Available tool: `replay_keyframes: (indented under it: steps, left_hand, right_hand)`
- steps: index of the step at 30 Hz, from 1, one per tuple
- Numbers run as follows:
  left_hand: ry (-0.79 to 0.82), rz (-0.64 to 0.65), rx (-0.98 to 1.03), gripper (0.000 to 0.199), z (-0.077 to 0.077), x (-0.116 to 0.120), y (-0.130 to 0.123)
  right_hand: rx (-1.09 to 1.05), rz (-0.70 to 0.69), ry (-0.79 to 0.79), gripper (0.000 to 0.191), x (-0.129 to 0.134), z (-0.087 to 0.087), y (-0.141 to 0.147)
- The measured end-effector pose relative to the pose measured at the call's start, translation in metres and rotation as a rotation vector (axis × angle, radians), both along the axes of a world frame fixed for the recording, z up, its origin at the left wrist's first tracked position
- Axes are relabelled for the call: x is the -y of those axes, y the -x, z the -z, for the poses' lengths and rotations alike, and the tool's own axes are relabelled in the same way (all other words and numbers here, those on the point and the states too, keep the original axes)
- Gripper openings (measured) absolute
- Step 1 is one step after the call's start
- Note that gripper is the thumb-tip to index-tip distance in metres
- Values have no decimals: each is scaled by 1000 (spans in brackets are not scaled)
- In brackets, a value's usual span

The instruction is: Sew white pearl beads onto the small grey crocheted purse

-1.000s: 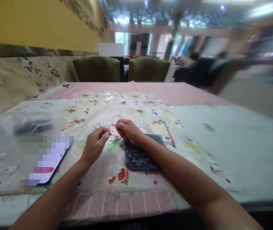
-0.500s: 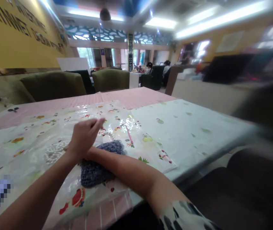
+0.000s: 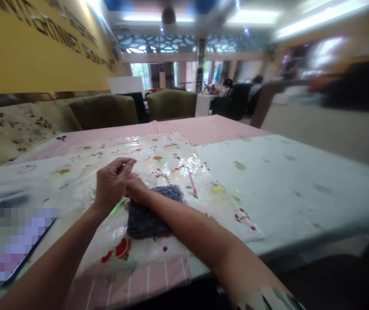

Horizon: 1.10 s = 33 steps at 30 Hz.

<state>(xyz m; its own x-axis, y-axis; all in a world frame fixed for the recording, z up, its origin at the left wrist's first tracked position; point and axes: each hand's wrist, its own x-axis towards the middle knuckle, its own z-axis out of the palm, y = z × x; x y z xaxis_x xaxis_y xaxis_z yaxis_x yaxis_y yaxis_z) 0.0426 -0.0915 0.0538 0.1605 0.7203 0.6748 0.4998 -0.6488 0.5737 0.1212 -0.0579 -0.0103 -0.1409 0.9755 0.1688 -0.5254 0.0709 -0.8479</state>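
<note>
My left hand (image 3: 111, 181) is raised over the plastic sheet, thumb and fingers pinched together; whatever they hold is too small to make out. Just behind and below it, partly covered, is my right hand (image 3: 136, 188) with curled fingers; its fingertips are hidden. My right forearm crosses above a dark blue-grey crocheted piece (image 3: 148, 219) lying flat on the sheet. White pearl beads (image 3: 93, 189) show only at the edge of my left hand. To the right lie a short bead strand (image 3: 167, 177) and a slim pink stick-like tool (image 3: 191, 180).
A clear fruit-printed sheet (image 3: 158, 148) covers part of the table with its pink striped cloth (image 3: 213, 129). Small dark scissors (image 3: 61, 137) lie at the far left. A pixelated flat object (image 3: 19, 245) is at near left. Chairs (image 3: 171, 104) and people (image 3: 228, 88) are beyond.
The view has swung left, shifting everything rightward in it. My right hand has drawn up from the pearl beads, closer under my left hand. The crocheted piece stays on the sheet.
</note>
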Motion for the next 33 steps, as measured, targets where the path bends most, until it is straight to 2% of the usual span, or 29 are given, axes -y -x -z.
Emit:
replay_keyframes:
  steps: [3, 7, 10, 12, 15, 21, 26, 29, 33]
  left_hand:
    - [6, -83, 18, 28, 13, -6, 36]
    - [128, -205, -117, 32, 35, -24, 68]
    - [297, -311, -391, 29, 50, -37, 77]
    - [387, -336, -539, 28, 58, -43, 77]
    - [443, -340, -595, 31, 70, -48, 77]
    - [466, -357, -607, 28, 83, -52, 75]
    - [379, -337, -517, 29, 70, -43, 69]
    - [286, -270, -362, 34, 61, -34, 64]
    - [204, -116, -54, 24, 58, -28, 62]
  right_hand:
    - [107, -67, 47, 18, -7, 4, 6]
    - [307, 72, 25, 10, -10, 5, 2]
    - [633, 185, -37, 12, -11, 6, -3]
    - [834, 238, -100, 15, -12, 7, -5]
    - [942, 251, -138, 19, -12, 8, -6]
    - [895, 221, -107, 4, -13, 14, -7]
    - [487, 69, -4, 7, -11, 13, -8]
    - [352, 28, 34, 12, -10, 10, -9]
    - [291, -40, 49, 13, -8, 6, -10]
